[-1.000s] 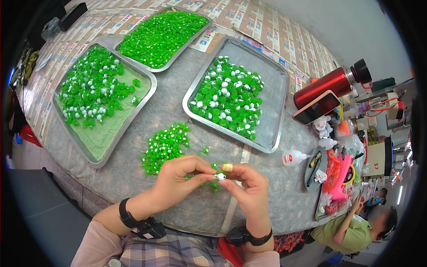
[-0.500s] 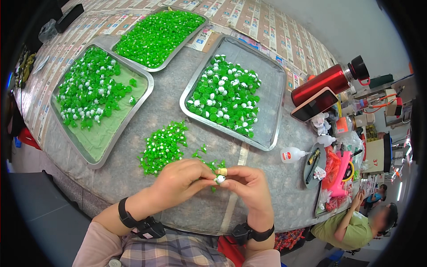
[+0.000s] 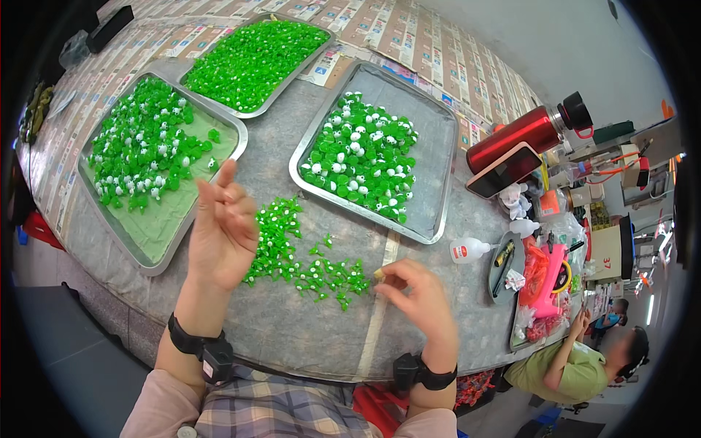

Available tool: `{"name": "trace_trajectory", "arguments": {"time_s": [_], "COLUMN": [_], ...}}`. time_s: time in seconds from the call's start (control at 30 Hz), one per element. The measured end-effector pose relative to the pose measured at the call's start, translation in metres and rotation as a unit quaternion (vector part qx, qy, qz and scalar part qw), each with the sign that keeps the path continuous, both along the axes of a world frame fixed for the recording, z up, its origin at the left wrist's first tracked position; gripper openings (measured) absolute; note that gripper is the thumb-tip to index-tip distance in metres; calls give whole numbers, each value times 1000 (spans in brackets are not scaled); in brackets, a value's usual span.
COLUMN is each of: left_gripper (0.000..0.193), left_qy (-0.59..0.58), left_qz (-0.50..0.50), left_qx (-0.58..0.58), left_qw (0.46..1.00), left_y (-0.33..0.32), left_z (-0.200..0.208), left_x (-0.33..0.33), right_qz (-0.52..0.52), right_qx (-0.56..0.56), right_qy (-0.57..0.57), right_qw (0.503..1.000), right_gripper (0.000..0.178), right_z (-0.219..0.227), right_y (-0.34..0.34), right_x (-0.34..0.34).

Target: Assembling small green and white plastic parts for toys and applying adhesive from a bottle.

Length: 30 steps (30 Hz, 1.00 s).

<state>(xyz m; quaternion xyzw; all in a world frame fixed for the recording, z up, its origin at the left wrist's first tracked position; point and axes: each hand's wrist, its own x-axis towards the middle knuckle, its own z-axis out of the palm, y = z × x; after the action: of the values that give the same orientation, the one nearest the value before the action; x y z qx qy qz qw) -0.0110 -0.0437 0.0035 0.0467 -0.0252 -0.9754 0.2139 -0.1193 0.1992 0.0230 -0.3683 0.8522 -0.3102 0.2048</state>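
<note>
My left hand (image 3: pixel 223 226) is raised beside the right rim of the left tray (image 3: pixel 242 125), palm showing, fingers loosely curled and apart. I see nothing held in it. My right hand (image 3: pixel 420 298) hovers just right of a loose pile of small green pieces with white tips (image 3: pixel 274 230), which spreads out toward it. A yellowish cover (image 3: pixel 379 274) sits on its index fingertip. Thumb and index are bent with a small gap, and nothing shows between them. In the left tray lie green pieces with white heads (image 3: pixel 139 146) on a green cloth.
A metal tray (image 3: pixel 437 182) holds more green-and-white pieces; another metal tray (image 3: pixel 252 113) at the back is full of green ones. To the right stand a red flask (image 3: pixel 511 139), a phone (image 3: pixel 504 171), a small white bottle (image 3: pixel 467 250), a grey dish (image 3: pixel 504 296) and a pink glue gun (image 3: pixel 549 285). A person (image 3: pixel 558 372) sits beyond.
My hands have parted; the white-headed piece they held no longer shows. My left hand has moved up and left to the tray; the right has moved slightly right, uncovering scattered green pieces.
</note>
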Motion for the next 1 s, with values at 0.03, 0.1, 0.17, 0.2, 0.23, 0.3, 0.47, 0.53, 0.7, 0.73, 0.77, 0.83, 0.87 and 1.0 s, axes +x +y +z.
{"name": "trace_trajectory", "arguments": {"time_s": [0.03, 0.1, 0.17, 0.2, 0.23, 0.3, 0.47, 0.53, 0.7, 0.73, 0.77, 0.83, 0.87, 1.0], "left_gripper": [29, 30, 32, 32, 33, 26, 21, 24, 18, 17, 16, 13, 14, 15], "left_qy": [-16, -45, -71, -83, -94, -153, -146, -119, -130, -128, -131, -133, -131, -133], "left_qz": [-9, -51, -94, -117, -139, -197, -347, -393, -406, -399, -386, -363, -352, -327], "left_qx": [-31, -105, -177, -209, -242, -291, -374, -352, -255, -243, -243, -241, -239, -240], "left_qw": [999, 992, 977, 967, 956, 924, 848, 841, 868, 875, 880, 890, 895, 904], "left_y": [3, 12, 21, 26, 30, 38, 54, 58, 58, 57, 57, 56, 55, 54], "left_z": [-2, -9, -10, -9, -7, 0, 2, 0, -8, -10, -9, -5, -5, -1], "left_x": [0, 0, 1, 1, 0, 1, 0, 0, 3, 3, 4, 3, 3, 3], "right_qz": [16, 47, 43, 40, 34, 21, -17, 4, 26, 10, -5, -100, -177, -417], "right_qx": [12, 34, 42, 47, 56, 73, -138, -191, -190, -193, -195, -235, -270, -330], "right_qy": [20, 60, 79, 88, 77, 55, -34, -54, -25, -7, 12, 107, 183, 220], "right_qw": [1000, 996, 995, 994, 995, 996, 990, 980, 981, 981, 981, 961, 929, 818], "right_gripper": [19, 20, 20, 19, 18, 16, 18, 19, 18, 17, 16, 15, 15, 30], "right_z": [-2, -6, -11, -12, -11, -6, 15, 22, 16, 18, 22, 23, 19, 11], "right_y": [-3, -8, -7, -6, -4, -1, -8, -15, -29, -28, -25, -6, 14, 57], "right_x": [2, 5, 5, 5, 4, 3, 8, 10, 21, 22, 22, 15, 5, -31]}}
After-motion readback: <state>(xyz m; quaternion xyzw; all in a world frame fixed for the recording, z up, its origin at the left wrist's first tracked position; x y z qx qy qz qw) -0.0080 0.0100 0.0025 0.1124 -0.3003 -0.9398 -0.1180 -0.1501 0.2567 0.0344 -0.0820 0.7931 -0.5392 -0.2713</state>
